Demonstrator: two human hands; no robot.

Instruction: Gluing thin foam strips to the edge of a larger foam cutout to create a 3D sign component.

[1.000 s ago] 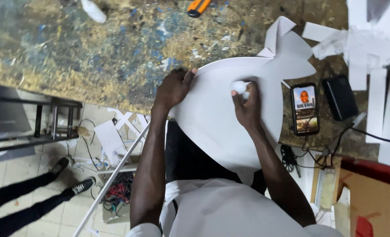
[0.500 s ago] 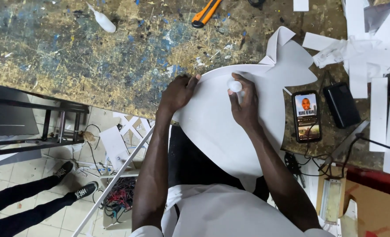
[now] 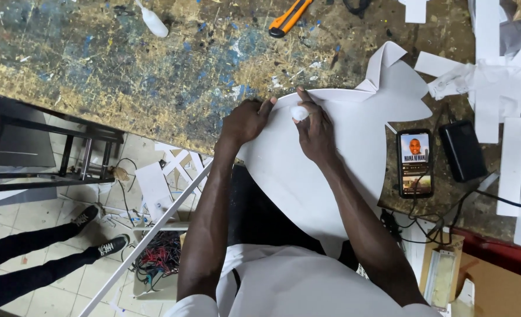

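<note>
1. White sheet material, a large rounded cut-out panel, lies over the near edge of the worktop, partly overhanging towards your lap
2. Your right hand rests on the panel's upper edge, its fingers closed around a small white lump; whether that is a rag or an eraser cannot be told
3. Your left hand lies just beside it on the panel's left rim, fingers curled and narrow, pressing the edge down and holding nothing else
4. Right of the panel a smartphone with a lit screen lies face up, a black power bank just beside it, cables trailing off the worktop's edge
5. Further up the stained, paint-flecked worktop sit an orange utility knife and a small white bottle, both well apart from your hands
6. White paper strips are heaped at the far right
7. Down on the tiled floor at the left, another person's black shoes stand near scattered offcuts
</note>
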